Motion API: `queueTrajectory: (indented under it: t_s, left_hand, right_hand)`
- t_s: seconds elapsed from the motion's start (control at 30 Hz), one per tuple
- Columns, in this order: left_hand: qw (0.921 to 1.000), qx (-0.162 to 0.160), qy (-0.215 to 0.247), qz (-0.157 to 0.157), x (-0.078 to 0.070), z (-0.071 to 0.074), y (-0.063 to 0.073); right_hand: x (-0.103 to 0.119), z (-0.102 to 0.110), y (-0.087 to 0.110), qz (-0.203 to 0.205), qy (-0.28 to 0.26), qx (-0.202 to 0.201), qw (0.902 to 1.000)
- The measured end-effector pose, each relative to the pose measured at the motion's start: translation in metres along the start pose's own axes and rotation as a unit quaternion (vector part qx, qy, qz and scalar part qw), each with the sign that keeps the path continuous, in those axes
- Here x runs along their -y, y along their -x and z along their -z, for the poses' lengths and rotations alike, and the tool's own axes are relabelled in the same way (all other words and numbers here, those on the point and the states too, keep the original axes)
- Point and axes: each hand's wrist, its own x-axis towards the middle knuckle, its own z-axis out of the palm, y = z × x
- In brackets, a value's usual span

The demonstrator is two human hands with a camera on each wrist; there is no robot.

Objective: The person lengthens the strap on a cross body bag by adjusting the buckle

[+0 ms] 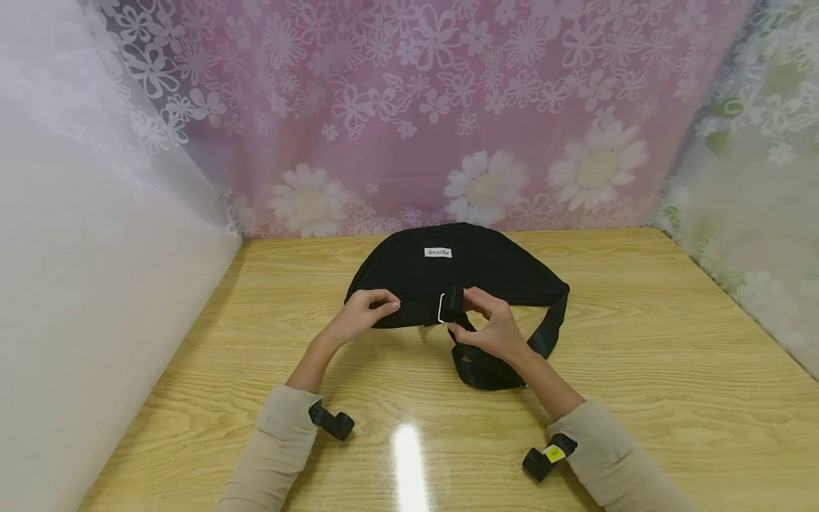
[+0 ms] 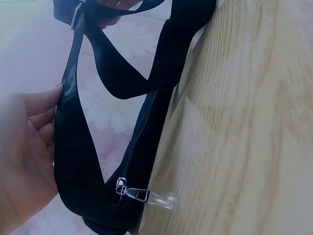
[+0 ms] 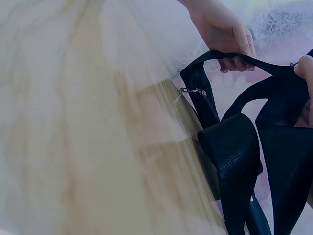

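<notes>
A black waist bag [image 1: 489,259] with a small white label [image 1: 438,252] lies toward the back of the table. My left hand [image 1: 367,311] pinches the bag's black webbing strap [image 2: 73,142] between thumb and fingers, near the bag's left end. To the right, my right hand [image 1: 493,327] grips a folded part of the strap beside a metal slide buckle [image 1: 441,308], thumb below and fingers above. Between the hands the strap runs raised over the bag's front edge. A metal zipper pull [image 2: 137,195] shows close to the strap's left end.
The rest of the strap [image 1: 489,377] hangs in loops onto the wooden table [image 1: 256,441] below my right hand. A floral curtain [image 1: 409,142] stands behind the table, and a pale sheet [image 1: 109,213] borders the left side.
</notes>
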Motion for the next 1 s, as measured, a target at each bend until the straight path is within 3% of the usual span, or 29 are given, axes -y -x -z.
queueTrajectory:
  t_s: [0.53, 1.0]
  left_hand:
    - [0.9996, 0.014, 0.016, 0.02, 0.0037, 0.0054, 0.0027]
    - [0.9993, 0.018, 0.031, 0.012, 0.0097, 0.0092, 0.0024]
  right_hand:
    - [-0.0022, -0.0026, 0.0006, 0.031, 0.005, -0.014, 0.9994]
    - [-0.0022, 0.0036, 0.0015, 0.031, 0.005, -0.027, 0.9992]
